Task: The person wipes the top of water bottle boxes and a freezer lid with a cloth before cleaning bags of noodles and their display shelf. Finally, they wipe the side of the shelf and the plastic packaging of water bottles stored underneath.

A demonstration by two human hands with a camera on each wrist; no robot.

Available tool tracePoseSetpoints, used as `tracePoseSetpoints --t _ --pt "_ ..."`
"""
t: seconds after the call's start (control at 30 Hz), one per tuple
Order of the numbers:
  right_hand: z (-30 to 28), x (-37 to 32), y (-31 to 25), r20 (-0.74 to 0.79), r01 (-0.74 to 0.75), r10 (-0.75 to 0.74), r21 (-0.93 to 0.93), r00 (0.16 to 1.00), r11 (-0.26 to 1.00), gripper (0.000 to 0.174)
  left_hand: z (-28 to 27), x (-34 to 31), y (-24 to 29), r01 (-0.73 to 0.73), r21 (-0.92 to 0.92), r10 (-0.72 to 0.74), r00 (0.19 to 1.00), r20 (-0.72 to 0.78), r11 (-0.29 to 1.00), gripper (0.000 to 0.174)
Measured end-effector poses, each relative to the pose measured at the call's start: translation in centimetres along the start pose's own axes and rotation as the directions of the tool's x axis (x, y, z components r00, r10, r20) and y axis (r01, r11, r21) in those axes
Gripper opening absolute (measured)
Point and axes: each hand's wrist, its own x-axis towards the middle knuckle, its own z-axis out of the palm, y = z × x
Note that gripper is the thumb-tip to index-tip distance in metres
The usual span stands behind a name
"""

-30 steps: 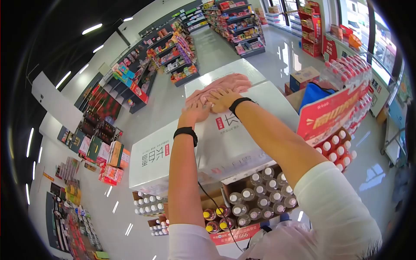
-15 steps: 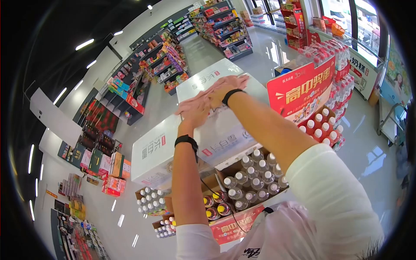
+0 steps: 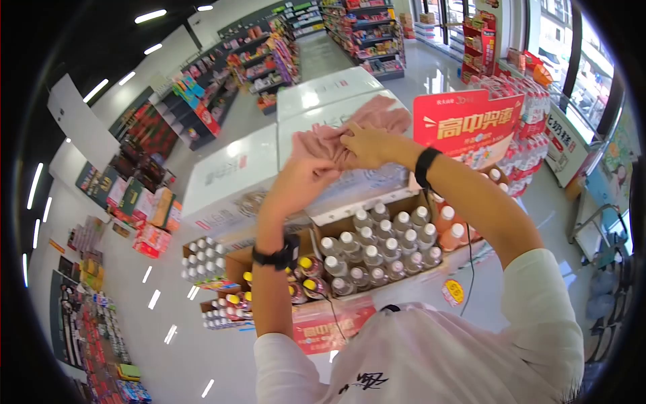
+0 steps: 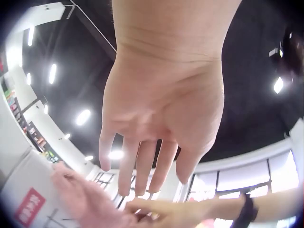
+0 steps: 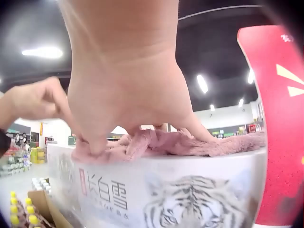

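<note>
A crumpled, fuzzy pink cloth [image 3: 387,116] lies on top of a white carton [image 3: 286,118] in the head view. My right hand [image 3: 370,146] grips folds of it near the carton's front edge; in the right wrist view the cloth [image 5: 175,142] bunches under the fingers. Just to the left, my left hand [image 3: 303,183] is raised in front of the cloth, its fingertips near the bunched end. The left wrist view shows the left palm [image 4: 164,104] with fingers hanging fairly straight and nothing held in them.
More white cartons [image 3: 229,175] adjoin on the left and behind. Below the front edge stand boxes of white-capped bottles [image 3: 390,249] and yellow-capped bottles [image 3: 309,266]. A red sign [image 3: 464,124] rises at the right. Store shelves [image 3: 363,34] stand farther off.
Both hands lay on the cloth earlier. The left hand has come off it toward me, while the right now gathers the cloth, which is more bunched. The head view has shifted.
</note>
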Motion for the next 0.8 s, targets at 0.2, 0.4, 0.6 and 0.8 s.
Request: tracePoseSetpoints --t 0.2,0.4,0.6,0.8 --pt "3.9 -10.2 -2.3 -0.534 0.239 -0.128 0.143 0.836 0.961 0.014 -5.0 -12.3 8.4 -0.534 -0.183 0.133 0.5 -0.856 0.825 0.056" --pt "7.8 -25.0 -4.0 -0.41 0.025 0.396 0.72 0.822 0.694 0.011 -4.6 -19.6 13.9 -0.914 -0.216 0.292 0.322 -0.9 0.343 0.042" --pt "11.2 -31.6 -0.6 -0.147 -0.246 0.709 0.873 0.689 0.42 0.015 -2.9 -21.2 12.9 -0.88 -0.167 0.314 0.328 -0.891 0.445 0.041" --pt "10.3 -30.6 -1.7 -0.055 -0.26 0.653 0.889 0.756 0.376 0.02 -1.7 -21.7 13.5 -0.864 -0.121 0.293 0.293 -0.91 0.489 0.039"
